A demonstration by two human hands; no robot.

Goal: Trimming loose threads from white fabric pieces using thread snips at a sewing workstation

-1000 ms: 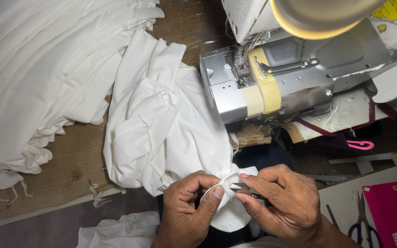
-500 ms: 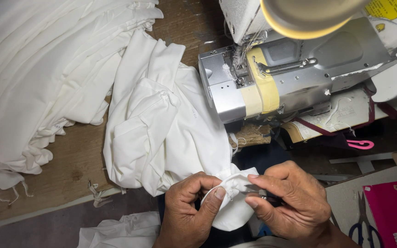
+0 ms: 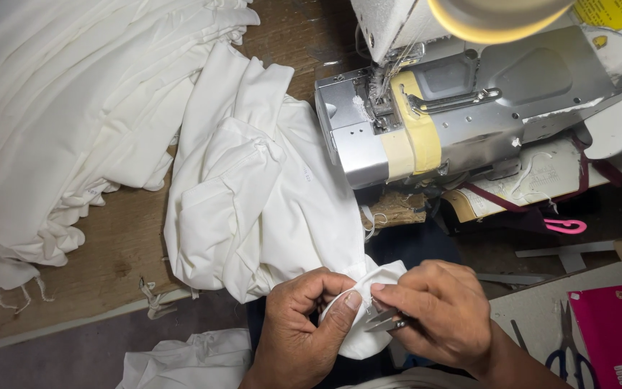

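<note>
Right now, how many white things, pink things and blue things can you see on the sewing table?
White: 3, the garment in the hands, the cloth stack, the cloth piece
Pink: 2, the pink packet, the pink clip
Blue: 1, the blue-handled scissors
Total: 6

A yellow label [image 3: 617, 11] with dark print sits on the sewing machine [image 3: 469, 108] at the top right, and a flat pink packet [image 3: 617, 331] with a white striped patch lies at the bottom right.
</note>
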